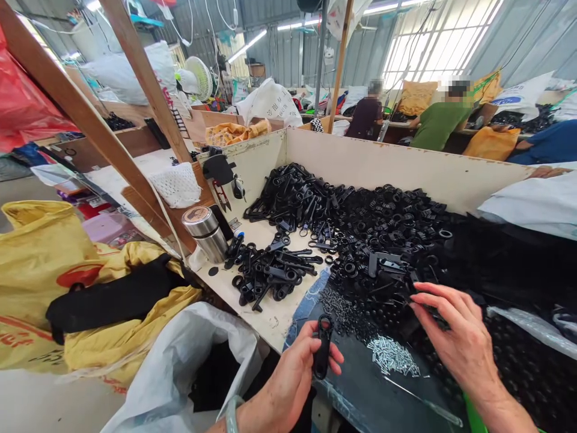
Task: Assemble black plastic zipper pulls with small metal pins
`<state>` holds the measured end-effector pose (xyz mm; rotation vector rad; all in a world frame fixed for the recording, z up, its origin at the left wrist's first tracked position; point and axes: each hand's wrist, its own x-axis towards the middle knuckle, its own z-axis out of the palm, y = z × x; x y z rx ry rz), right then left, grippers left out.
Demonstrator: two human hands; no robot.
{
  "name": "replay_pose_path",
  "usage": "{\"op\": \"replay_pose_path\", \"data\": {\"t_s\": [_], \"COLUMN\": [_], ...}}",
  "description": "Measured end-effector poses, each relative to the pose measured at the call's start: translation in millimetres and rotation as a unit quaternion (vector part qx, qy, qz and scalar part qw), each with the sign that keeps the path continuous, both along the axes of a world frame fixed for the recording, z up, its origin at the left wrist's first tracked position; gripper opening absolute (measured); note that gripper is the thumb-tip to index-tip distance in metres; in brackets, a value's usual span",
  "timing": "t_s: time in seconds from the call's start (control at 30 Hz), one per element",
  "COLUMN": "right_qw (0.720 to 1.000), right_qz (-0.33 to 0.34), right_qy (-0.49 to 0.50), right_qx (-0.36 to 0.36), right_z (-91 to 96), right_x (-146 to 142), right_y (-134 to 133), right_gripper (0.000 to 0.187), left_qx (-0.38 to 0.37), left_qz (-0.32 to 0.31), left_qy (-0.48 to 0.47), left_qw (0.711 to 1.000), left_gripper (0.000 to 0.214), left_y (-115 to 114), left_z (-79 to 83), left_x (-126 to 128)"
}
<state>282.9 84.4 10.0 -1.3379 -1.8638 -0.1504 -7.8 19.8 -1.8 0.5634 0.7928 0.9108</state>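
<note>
My left hand (293, 373) grips a long black plastic part (323, 349) with a round ring at its upper end, held upright over the front of the bench. Over the black parts on the right, my right hand (460, 328) has its thumb and fingertips pinched together; a dark piece seems to be at the tips, but I cannot make it out. Below and between the hands lies a heap of silver screws (392, 356). A thin screwdriver (424, 400) rests in front of the screws. Small dark pieces (340, 310) are spread just beyond my left hand.
Black ring parts (387, 216) and long black parts (295, 192) are heaped at the back. Similar parts (270, 267) lie at left beside a steel flask (205, 233). Boards (406, 156) wall the bench. A white sack (180, 361) stands open at front left. Co-workers sit beyond.
</note>
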Motion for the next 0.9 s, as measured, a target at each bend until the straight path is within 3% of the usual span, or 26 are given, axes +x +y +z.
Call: {"op": "replay_pose_path", "data": {"t_s": [0.03,0.1,0.2,0.27,0.33,0.4,0.57,0.8,0.9], "right_qw": [0.995,0.952,0.835,0.761,0.718,0.719,0.787,0.853,0.865], "right_qz": [0.001,-0.012,-0.001,-0.024,-0.048,-0.059,-0.072,-0.065,-0.073], "right_qy": [0.093,0.264,0.448,0.545,0.594,0.59,0.502,0.433,0.423], "right_qx": [-0.035,-0.154,-0.321,-0.352,-0.36,-0.364,-0.351,-0.283,-0.261], "right_z": [0.7,-5.4,-27.9,-43.8,-55.3,-61.2,-58.8,-49.6,-46.6], "right_x": [-18,-61,-123,-151,-163,-163,-155,-162,-163], "right_y": [-13,-43,-86,-104,-111,-112,-110,-110,-110], "right_gripper": [0.022,0.026,0.039,0.046,0.048,0.048,0.051,0.032,0.028], "left_qx": [0.004,0.007,0.0,0.004,0.009,0.009,0.016,0.019,0.005], "left_qz": [0.002,0.013,0.03,0.029,0.029,0.034,0.035,0.034,0.039], "left_qy": [0.0,-0.006,-0.023,-0.016,-0.003,-0.001,0.01,0.019,-0.004], "left_qw": [1.0,1.0,0.999,0.999,1.0,0.999,0.999,0.999,0.999], "left_gripper": [0.03,0.033,0.036,0.035,0.034,0.033,0.029,0.02,0.021], "left_y": [0,1,1,0,-2,-5,-12,-14,-13], "left_z": [-0.6,-1.2,-0.2,0.9,0.8,-0.9,-6.3,-0.3,3.1], "left_x": [1,4,8,10,12,13,15,20,21]}}
